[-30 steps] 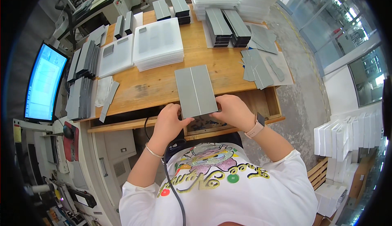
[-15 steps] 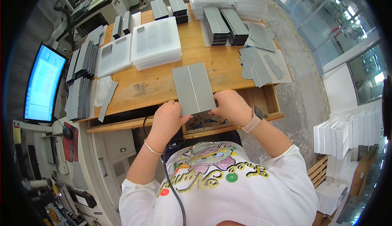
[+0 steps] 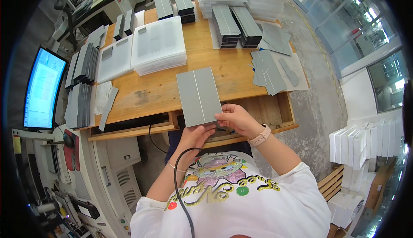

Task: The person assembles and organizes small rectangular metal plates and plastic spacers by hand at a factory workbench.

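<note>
A flat grey rectangular panel (image 3: 200,96) with a thin pale line down its length is tilted up over the near edge of the wooden table. My right hand (image 3: 236,119) pinches its near right corner, thumb on top and fingers at the side. My left hand (image 3: 197,137) is closed against the panel's near edge, with its fingers partly under it; their tips are partly hidden. Whether the panel is one piece or several layers I cannot tell.
Below the panel an open drawer (image 3: 279,109) juts from the wooden table (image 3: 146,96). Stacked white translucent sheets (image 3: 159,44) lie behind. Grey stacks (image 3: 228,23) stand at the back, loose grey pieces (image 3: 269,72) at right. A monitor (image 3: 45,87) stands left; a black cable (image 3: 176,186) crosses my shirt.
My left hand has moved from the panel's near left corner to the middle of its near edge. My right hand has shifted its grip at the right corner. The panel has moved slightly left and nearer.
</note>
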Tool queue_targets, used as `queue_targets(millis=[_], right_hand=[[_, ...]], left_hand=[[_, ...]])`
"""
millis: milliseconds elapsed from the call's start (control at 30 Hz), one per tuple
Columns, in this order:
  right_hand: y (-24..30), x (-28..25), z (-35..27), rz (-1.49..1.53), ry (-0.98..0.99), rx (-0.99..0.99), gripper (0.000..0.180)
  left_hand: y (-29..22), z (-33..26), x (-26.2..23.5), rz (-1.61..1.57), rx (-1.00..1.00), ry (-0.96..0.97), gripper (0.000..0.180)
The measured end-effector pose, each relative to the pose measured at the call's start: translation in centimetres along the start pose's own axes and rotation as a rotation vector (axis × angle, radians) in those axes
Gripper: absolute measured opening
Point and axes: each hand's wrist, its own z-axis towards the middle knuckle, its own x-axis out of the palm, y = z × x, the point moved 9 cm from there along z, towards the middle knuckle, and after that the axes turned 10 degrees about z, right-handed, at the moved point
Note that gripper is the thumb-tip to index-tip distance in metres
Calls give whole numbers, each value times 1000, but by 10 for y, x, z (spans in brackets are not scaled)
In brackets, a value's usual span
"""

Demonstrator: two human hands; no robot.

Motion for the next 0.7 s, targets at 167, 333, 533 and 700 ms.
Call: queue_targets(millis=[167, 333, 533, 700], right_hand=[[-3, 0, -2, 1, -9, -4, 21], [-4, 1, -6, -70, 19, -60, 18], [-14, 5, -10, 253, 34, -60, 24], [-20, 7, -12, 268, 43, -47, 25]], left_hand=[[-3, 8, 4, -140, 83, -184, 34], [-12, 3, 15, -6, 60, -269, 32], [-7, 1, 11, -11, 9, -322, 33], [-4, -3, 8, -27, -21, -342, 34]])
